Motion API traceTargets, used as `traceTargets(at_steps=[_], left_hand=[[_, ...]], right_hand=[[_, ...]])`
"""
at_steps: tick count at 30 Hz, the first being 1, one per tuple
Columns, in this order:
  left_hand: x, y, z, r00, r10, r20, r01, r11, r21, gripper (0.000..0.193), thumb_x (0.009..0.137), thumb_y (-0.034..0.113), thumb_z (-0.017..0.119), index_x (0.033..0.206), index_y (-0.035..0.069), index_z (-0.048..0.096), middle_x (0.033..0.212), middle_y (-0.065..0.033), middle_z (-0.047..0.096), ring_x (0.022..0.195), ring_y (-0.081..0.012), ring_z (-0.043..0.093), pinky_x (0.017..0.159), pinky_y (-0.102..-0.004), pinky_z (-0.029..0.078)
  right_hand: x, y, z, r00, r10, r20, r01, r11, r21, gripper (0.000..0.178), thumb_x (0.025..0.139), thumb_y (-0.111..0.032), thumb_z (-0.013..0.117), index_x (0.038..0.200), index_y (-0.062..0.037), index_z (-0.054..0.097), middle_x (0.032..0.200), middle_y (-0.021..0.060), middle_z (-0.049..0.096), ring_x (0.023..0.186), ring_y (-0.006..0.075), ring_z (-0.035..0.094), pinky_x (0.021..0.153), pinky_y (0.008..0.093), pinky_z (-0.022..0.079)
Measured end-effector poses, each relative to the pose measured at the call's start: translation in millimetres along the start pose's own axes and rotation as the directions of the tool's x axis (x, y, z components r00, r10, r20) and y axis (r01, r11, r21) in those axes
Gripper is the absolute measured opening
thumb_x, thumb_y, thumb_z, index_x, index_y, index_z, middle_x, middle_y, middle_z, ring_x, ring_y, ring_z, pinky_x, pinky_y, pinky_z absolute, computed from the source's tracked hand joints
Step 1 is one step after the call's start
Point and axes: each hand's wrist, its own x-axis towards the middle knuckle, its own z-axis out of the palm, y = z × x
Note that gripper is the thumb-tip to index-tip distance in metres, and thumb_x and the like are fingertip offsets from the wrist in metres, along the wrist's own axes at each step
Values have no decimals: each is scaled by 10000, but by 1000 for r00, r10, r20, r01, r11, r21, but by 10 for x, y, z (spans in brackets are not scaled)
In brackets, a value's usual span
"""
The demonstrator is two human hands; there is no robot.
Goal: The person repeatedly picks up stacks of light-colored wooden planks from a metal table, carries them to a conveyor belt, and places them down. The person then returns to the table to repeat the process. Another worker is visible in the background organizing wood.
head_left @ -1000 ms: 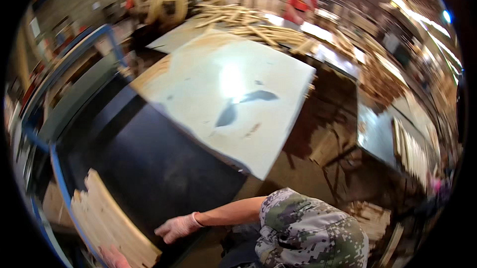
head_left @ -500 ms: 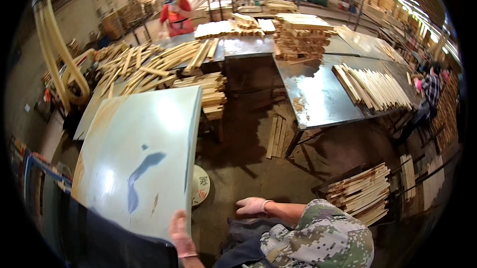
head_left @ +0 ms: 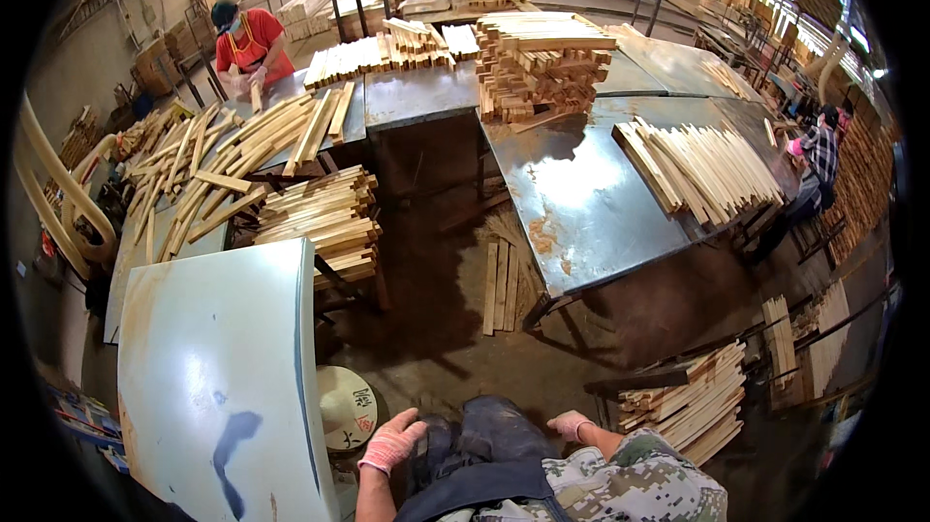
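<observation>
My left hand (head_left: 393,440), in a pinkish knitted glove, hangs beside my lap with its fingers stretched forward and holding nothing. It is apart from the pale metal panel top (head_left: 184,319), which carries a dark blue smear. A round whitish lid or bucket top (head_left: 346,409) with dark and red marks lies just past that hand, beside the panel. On the other side of my knees, my right hand (head_left: 573,425), gloved alike, hangs with its fingers extended and nothing in them. My dark trousers (head_left: 499,425) show between the hands.
Loose wood strips (head_left: 242,149) are heaped at the left, above a stack of strips (head_left: 320,222). A metal table (head_left: 591,241) bears wood strips and a tall stack (head_left: 542,72). More strips (head_left: 693,401) lie low at right. Co-workers stand far left (head_left: 260,38) and far right (head_left: 819,159).
My left hand has left the panel's edge and moved rightward to beside my lap. My right hand has shifted right. The view has turned, and the co-worker in red now bends over the strips.
</observation>
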Motion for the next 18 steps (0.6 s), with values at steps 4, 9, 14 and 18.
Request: traceTargets(at_steps=[4,9,14,18], left_hand=[[812,-264,-469,999,14,-40,-8,992,122,671,1034,489,636,1532,42,588,1519,-226,630,1439,-379,575,1208,-418,443],[1968,251,-1135,1000,14,-13,-12,995,102,690,1033,487,628,1536,17,575,1555,-230,597,1467,-378,545,1221,-418,430],[3136,980,-1714,992,119,43,-126,958,256,703,1028,475,660,1551,17,560,1562,-214,598,1479,-366,535,1229,-413,425],[3875,1634,-2032,979,160,126,-177,974,140,702,1027,469,684,1553,20,563,1562,-204,604,1480,-351,542,1235,-403,419]], right_hand=[[106,-515,-355,996,-41,85,31,994,108,517,1012,-461,655,1258,-20,768,1254,166,779,1196,312,712,1036,430,523],[68,-1592,-1315,997,75,7,-68,857,512,378,998,-375,668,1040,-12,766,950,105,750,829,283,699,746,468,558],[957,-2213,-2253,900,-403,-167,423,899,115,270,975,-298,624,960,-39,700,859,85,659,805,218,653,707,383,533],[993,-3042,-2845,996,-27,-91,84,695,714,271,986,-305,647,971,-39,699,814,66,645,767,210,635,703,374,523]])
